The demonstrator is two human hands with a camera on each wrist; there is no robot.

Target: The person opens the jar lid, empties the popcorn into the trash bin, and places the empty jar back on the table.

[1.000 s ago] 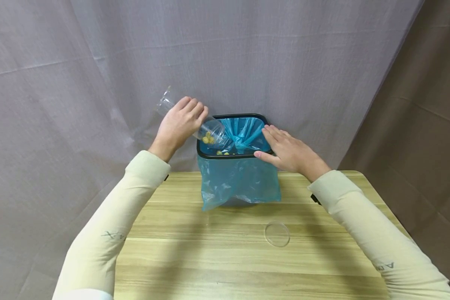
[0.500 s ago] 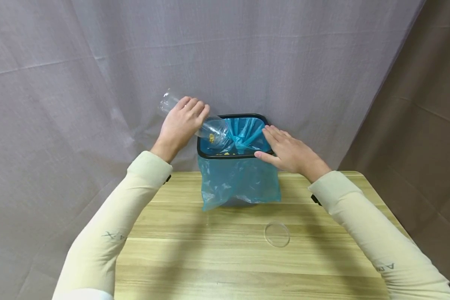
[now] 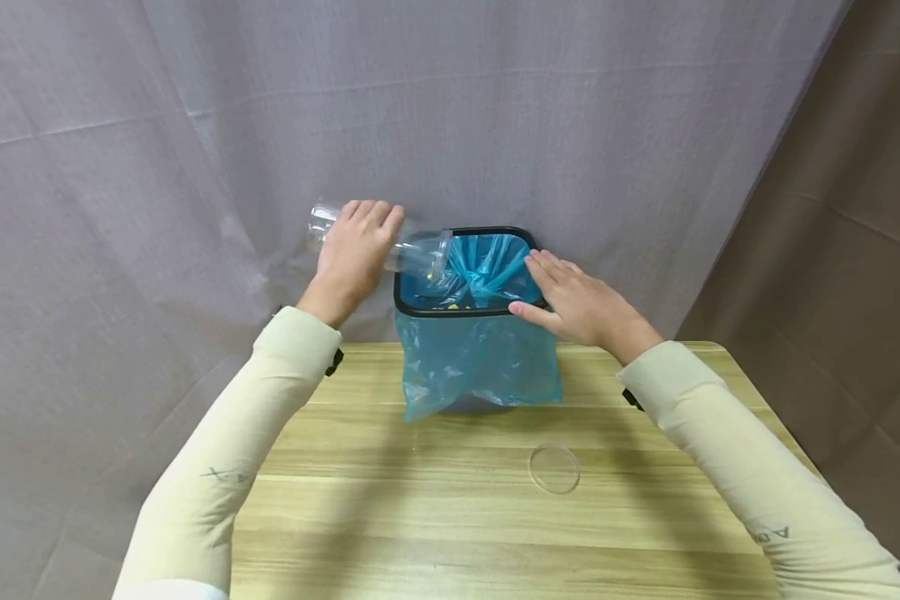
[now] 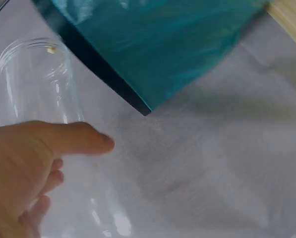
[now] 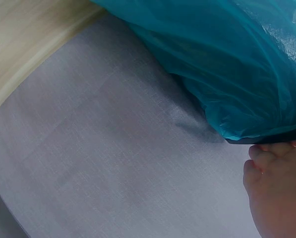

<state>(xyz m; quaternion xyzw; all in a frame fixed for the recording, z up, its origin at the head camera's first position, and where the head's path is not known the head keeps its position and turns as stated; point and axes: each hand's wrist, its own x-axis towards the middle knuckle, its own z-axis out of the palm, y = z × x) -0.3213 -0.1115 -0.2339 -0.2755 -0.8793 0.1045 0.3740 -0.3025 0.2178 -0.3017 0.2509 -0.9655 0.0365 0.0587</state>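
My left hand [image 3: 356, 254] grips a clear jar [image 3: 423, 250] around its body. The jar lies tilted, almost level, with its mouth over the left side of the blue-lined bin [image 3: 468, 313]. One small yellow piece [image 4: 51, 50] clings inside near the jar's mouth, and the rest of the jar looks see-through. Several yellow pieces [image 3: 452, 307] show just inside the bin's front rim. My right hand [image 3: 581, 304] rests on the bin's right rim, fingers straight and thumb at the front edge. In the right wrist view, its fingertips touch beneath the dark rim [image 5: 266, 139].
A clear round lid or ring [image 3: 554, 467] lies flat on the wooden table [image 3: 450, 508], in front of the bin. The blue liner [image 3: 480, 362] hangs over the bin's front. Grey cloth [image 3: 450, 108] stands close behind, with brown cloth [image 3: 832, 292] at the right.
Yellow pieces have left the jar, so only a small bit shows in it. My left hand has shifted slightly left and the jar has levelled out. The right hand stays still.
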